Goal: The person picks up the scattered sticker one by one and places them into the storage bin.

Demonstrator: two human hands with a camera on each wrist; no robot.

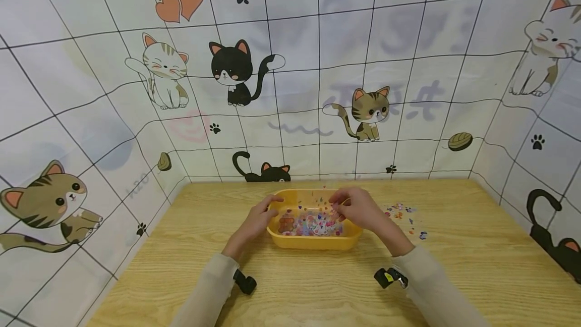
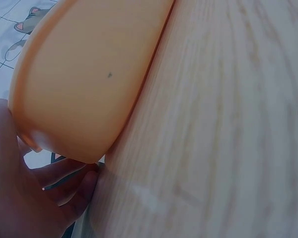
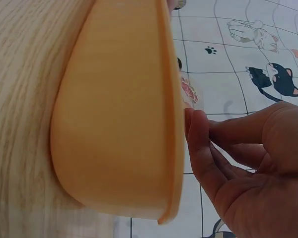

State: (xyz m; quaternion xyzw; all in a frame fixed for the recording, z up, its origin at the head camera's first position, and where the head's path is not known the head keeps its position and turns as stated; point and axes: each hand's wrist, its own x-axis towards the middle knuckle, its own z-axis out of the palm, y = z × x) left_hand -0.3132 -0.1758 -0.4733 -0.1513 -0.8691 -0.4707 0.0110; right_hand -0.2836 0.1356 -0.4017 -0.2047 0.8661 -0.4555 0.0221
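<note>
A yellow plastic basin [image 1: 313, 243] stands on the wooden table, with many small colourful stickers [image 1: 303, 226] in it. Among them are a brown bear and a white character; small bits cling to the far inner wall. My left hand [image 1: 256, 220] holds the basin's left end, thumb at the rim and fingers against the outside, as the left wrist view also shows. Over the basin's right side, my right hand [image 1: 361, 209] pinches a small pink patterned sticker [image 3: 188, 90] between thumb and fingertips. Its fingertips are close to the rim in the right wrist view.
To the right of the basin, several small loose stickers [image 1: 399, 211] lie scattered on the wooden table [image 1: 317, 286]. A white cloth wall covering [image 1: 295, 90] with printed cats and grid lines rises behind the table and along both sides. Each wrist wears a black strapped camera [image 1: 245, 282].
</note>
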